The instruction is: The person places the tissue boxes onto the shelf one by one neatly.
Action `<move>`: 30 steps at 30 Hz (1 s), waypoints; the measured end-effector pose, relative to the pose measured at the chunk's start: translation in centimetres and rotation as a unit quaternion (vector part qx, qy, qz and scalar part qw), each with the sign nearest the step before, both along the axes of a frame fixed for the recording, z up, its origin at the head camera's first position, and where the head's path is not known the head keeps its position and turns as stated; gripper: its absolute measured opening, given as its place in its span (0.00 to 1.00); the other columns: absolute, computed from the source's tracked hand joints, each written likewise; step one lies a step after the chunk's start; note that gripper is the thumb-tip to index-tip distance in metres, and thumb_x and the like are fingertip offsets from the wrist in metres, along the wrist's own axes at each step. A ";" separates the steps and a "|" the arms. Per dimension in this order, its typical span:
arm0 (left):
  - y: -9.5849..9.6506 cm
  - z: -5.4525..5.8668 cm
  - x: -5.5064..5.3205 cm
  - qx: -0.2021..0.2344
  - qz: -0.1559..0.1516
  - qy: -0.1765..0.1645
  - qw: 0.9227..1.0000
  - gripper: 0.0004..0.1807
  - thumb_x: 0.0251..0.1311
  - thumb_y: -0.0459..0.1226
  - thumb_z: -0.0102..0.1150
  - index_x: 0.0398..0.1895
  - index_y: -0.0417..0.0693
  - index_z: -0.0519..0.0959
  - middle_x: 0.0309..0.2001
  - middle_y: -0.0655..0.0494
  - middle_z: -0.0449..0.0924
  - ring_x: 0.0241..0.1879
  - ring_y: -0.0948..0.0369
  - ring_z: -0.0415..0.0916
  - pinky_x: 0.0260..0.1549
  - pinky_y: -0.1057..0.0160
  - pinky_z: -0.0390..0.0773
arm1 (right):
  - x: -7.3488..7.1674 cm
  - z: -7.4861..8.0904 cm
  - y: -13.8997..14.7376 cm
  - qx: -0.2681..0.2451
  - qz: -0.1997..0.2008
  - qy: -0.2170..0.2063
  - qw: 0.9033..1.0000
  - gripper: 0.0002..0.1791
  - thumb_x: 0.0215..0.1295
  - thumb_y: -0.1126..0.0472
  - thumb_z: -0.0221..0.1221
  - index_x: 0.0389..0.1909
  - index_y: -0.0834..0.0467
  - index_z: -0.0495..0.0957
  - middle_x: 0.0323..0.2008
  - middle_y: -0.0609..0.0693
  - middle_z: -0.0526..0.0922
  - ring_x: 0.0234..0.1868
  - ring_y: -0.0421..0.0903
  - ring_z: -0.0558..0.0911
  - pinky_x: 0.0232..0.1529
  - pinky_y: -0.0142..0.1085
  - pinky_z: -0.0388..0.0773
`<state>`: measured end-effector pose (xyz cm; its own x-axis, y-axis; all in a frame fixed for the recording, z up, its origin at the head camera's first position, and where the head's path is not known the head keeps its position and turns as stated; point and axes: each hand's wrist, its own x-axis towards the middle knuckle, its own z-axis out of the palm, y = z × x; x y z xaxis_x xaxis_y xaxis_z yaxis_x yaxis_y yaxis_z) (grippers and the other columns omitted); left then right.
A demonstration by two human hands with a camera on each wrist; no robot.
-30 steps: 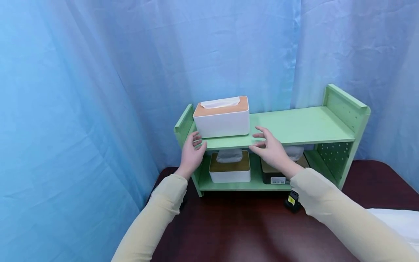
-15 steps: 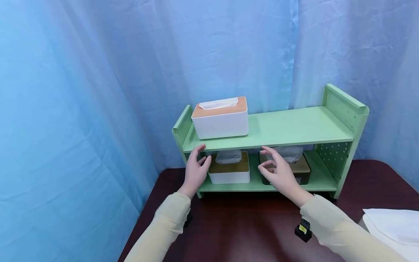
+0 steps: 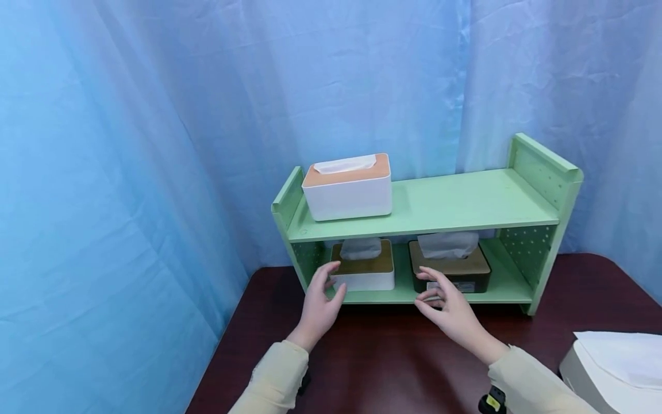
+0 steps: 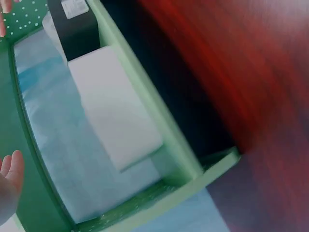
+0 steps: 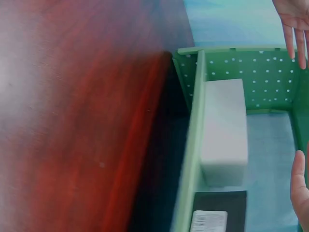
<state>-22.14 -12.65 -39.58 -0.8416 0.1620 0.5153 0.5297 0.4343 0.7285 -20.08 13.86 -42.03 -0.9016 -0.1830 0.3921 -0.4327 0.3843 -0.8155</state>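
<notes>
In the head view a white tissue box [image 3: 347, 199] with a light wood lid sits at the left of the green shelf's [image 3: 476, 198] upper board. On the lower board stand a smaller white tissue box [image 3: 368, 281] and, to its right, a dark tissue box [image 3: 481, 280] with a brown lid. My left hand [image 3: 322, 310], fingers loosely bent and holding nothing, overlaps the smaller white box's left corner. The right hand [image 3: 451, 316] is likewise bare, its fingertips overlapping the dark box's front. Both wrist views show the hands only at the edges.
Another white tissue box [image 3: 595, 376] with tissue on top stands on the dark red table [image 3: 383, 368] at the right front. Blue curtains [image 3: 217, 115] hang behind and to the left. The shelf's perforated right side panel [image 3: 548, 213] rises above the upper board.
Both hands have drawn back and down from beside the upper white tissue box to in front of the lower board. The upper box remains on its board.
</notes>
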 end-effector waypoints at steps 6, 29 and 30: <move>0.6 -2.4 1.7 -0.006 -0.016 -0.001 1.000 0.23 0.63 0.30 0.55 0.62 0.43 0.68 0.61 0.44 0.69 0.61 0.52 0.68 0.56 0.55 0.72 | 1.2 -2.7 0.7 -0.027 -0.006 -0.013 1.000 0.35 0.60 0.70 0.61 0.68 0.60 0.60 0.57 0.56 0.71 0.38 0.33 0.80 0.39 0.30 0.79; 5.1 -8.0 4.4 -0.013 -0.019 -0.024 0.999 0.22 0.62 0.32 0.56 0.61 0.45 0.69 0.58 0.49 0.71 0.57 0.54 0.70 0.54 0.57 0.73 | 4.7 -7.5 4.3 -0.020 -0.041 -0.056 0.997 0.31 0.60 0.66 0.62 0.64 0.61 0.63 0.48 0.26 0.69 0.38 0.30 0.80 0.36 0.29 0.78; 5.3 -8.1 4.5 -0.013 -0.020 -0.026 0.999 0.23 0.62 0.32 0.56 0.61 0.45 0.69 0.58 0.49 0.71 0.57 0.54 0.70 0.55 0.57 0.73 | 4.8 -7.6 4.7 -0.018 -0.043 -0.053 0.997 0.31 0.60 0.66 0.62 0.64 0.61 0.62 0.47 0.23 0.68 0.38 0.30 0.79 0.36 0.28 0.78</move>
<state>-17.62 -7.37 -47.70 -0.8599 0.2097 0.4654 0.5084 0.4332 0.7442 -15.32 18.56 -49.63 -0.9503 -0.0908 0.2979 -0.3093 0.3851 -0.8695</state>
